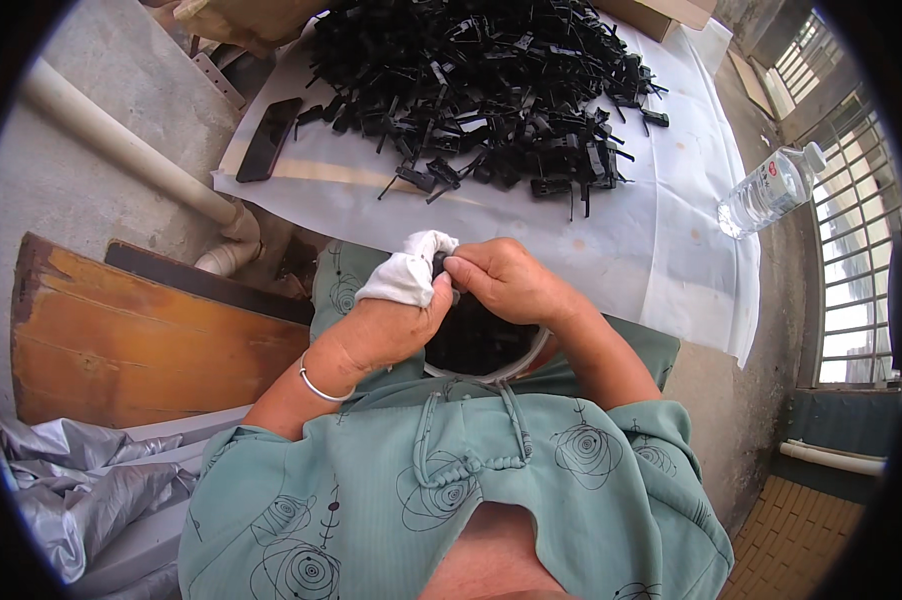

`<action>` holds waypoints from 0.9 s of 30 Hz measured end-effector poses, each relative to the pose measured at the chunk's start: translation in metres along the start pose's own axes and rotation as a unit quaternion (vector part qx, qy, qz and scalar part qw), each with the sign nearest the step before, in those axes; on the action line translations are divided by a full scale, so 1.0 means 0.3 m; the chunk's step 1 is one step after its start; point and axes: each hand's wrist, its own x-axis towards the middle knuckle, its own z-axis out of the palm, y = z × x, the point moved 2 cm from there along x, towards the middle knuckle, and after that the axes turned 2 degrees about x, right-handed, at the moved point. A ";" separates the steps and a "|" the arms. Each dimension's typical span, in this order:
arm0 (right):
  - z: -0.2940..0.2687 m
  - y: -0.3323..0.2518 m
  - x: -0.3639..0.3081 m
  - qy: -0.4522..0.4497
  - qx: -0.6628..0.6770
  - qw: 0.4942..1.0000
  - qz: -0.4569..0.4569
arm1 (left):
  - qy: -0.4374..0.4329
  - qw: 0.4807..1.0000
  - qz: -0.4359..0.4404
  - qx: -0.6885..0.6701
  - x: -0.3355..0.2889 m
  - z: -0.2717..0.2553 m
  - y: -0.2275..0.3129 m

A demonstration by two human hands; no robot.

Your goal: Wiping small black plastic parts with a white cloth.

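Note:
My left hand, partly covered by a white cloth glove with the thumb bare, is closed on a small black plastic part. Meeting it from the other side, my right hand is bare and pinches the same part between thumb and fingers. Most of the part is hidden by the fingers. Just below the hands, a round white-rimmed bucket sits at my lap with dark pieces inside. Beyond my hands, a large heap of black plastic parts with thin prongs covers the far half of the table.
The table has a white sheet over it. A dark phone lies at its left edge, and a clear water bottle stands at the right. A cardboard box is at the back. Wooden boards and a pipe are to the left.

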 end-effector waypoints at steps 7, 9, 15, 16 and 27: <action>-0.059 0.082 0.125 0.146 -0.359 0.922 -0.016 | -0.001 0.998 -0.027 0.056 0.040 -0.052 -0.091; -0.054 0.106 0.151 0.129 -0.423 0.897 0.029 | 0.036 0.999 -0.028 0.013 0.058 -0.033 -0.111; -0.053 0.133 0.133 0.127 -0.452 0.882 -0.038 | 0.136 0.986 -0.054 -0.084 0.074 -0.028 -0.090; -0.056 0.130 0.122 0.152 -0.435 0.885 -0.065 | 0.169 0.980 -0.046 -0.090 0.087 -0.035 -0.078; -0.022 0.032 0.031 0.119 -0.372 0.891 -0.232 | 0.124 0.989 -0.073 -0.047 0.146 0.016 -0.132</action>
